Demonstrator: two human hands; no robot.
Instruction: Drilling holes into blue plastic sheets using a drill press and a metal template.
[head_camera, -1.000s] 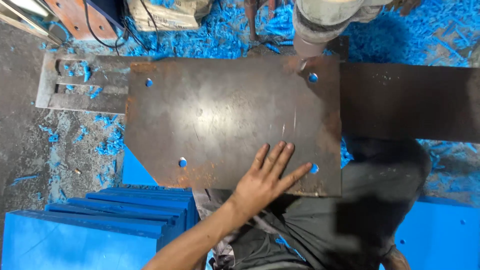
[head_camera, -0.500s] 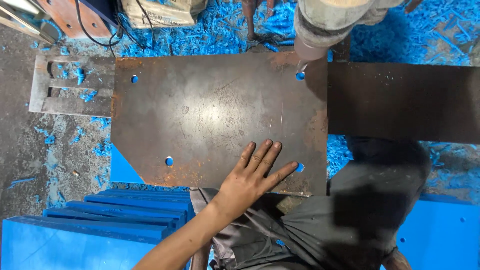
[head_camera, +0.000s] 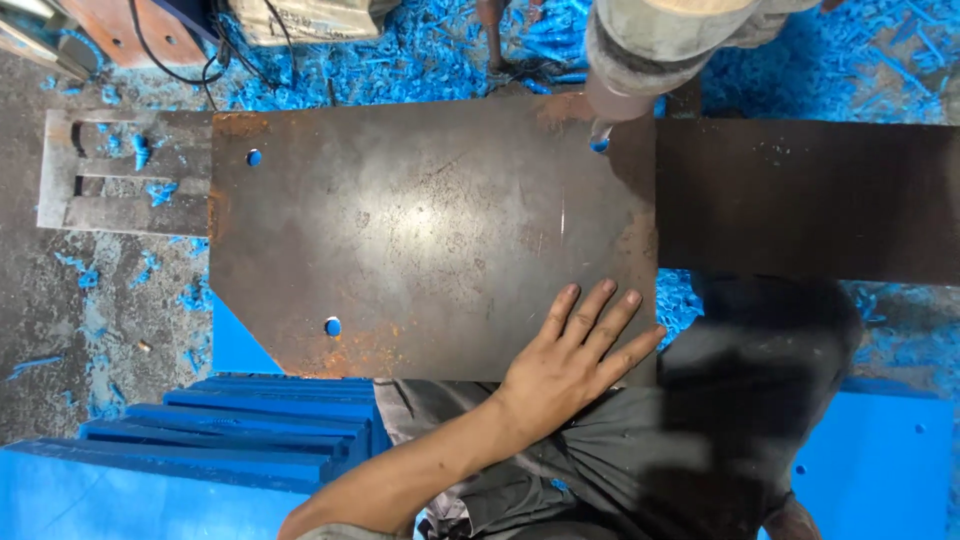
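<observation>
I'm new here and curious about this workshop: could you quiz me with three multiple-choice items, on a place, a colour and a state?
1. Where does the left hand rest?
A on the plate
B on a cable
C on a box

2. What colour are the shavings?
A red
B blue
C green

3. The hand is:
A a fist
B flat, fingers spread
C gripping a tool

Answers:
1 A, its fingers lie on the plate's near right corner.
2 B, the scattered shavings are bright blue.
3 B, it lies palm down and holds nothing.
</observation>
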